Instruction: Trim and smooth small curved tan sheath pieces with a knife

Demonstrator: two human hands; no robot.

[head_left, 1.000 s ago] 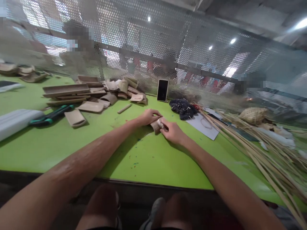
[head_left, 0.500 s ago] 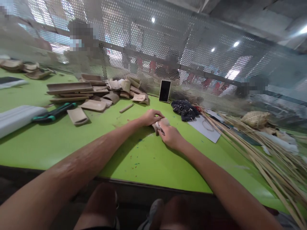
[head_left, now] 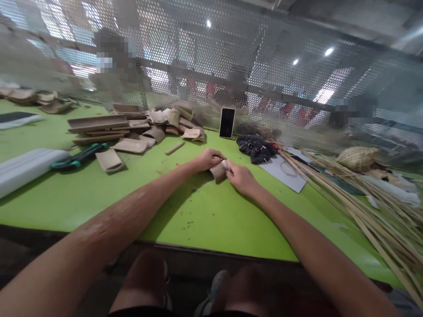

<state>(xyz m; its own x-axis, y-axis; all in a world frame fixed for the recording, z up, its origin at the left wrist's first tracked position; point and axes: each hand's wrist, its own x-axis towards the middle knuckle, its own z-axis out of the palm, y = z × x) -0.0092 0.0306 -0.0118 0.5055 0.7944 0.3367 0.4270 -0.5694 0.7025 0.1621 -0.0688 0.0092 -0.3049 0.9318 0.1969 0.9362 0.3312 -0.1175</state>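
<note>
My left hand [head_left: 206, 159] and my right hand [head_left: 241, 178] meet over the green table [head_left: 99, 193], both closed on one small curved tan piece [head_left: 218, 171] that rests on the tabletop. The left fingers pinch its far side. The right fingers press something small and pale [head_left: 225, 164] against its near edge; what that is stays unclear. Both forearms reach out from the bottom of the view.
A heap of similar tan pieces and long trays [head_left: 132, 127] lies at back left, with green-handled pliers [head_left: 77, 158] and a white slab [head_left: 26, 165]. A phone [head_left: 227, 123] leans on the mesh screen. Dark cloth [head_left: 254, 147], paper [head_left: 284, 171] and long bamboo strips [head_left: 360, 207] fill the right.
Both hands stay on the tan piece. My right hand has shifted slightly on it, and the head view has drifted a little.
</note>
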